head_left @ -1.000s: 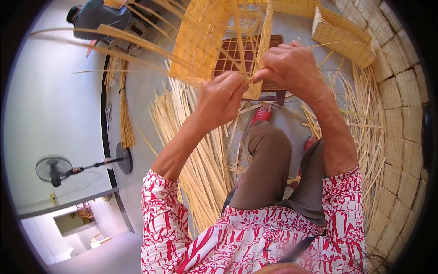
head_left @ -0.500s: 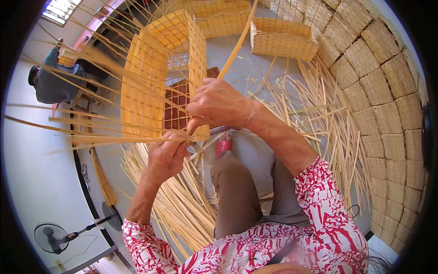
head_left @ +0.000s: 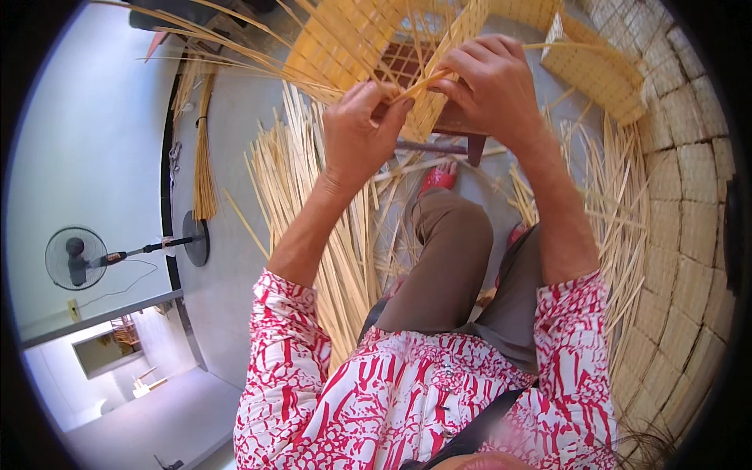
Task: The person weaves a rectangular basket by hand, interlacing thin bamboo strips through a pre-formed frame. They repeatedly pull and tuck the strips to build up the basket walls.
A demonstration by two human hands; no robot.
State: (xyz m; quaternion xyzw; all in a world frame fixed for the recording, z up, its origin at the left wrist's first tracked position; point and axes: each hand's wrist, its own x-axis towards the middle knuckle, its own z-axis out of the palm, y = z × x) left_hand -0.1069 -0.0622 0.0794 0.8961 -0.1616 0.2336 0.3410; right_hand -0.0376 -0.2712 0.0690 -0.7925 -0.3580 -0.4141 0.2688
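Observation:
A half-woven yellow bamboo basket with long loose strips sticking up rests on a dark red-brown low stool. My left hand is closed with thumb and fingers pinched on a flat bamboo strip at the basket's near rim. Just right of it, my right hand grips the same strip, fingers curled over the basket's right edge. The strip's far part runs out to the right behind my right hand. Part of the rim is hidden by my hands.
Piles of split strips lie either side of my legs. Finished woven pieces stand at top right beside stacked woven baskets. At left are a standing fan and a bundle of thin sticks. A co-worker's dark clothing shows at top left.
The view swung and has swung back. My hands are higher in the picture than before, still at the rim, and the strip now crosses between them at a slant.

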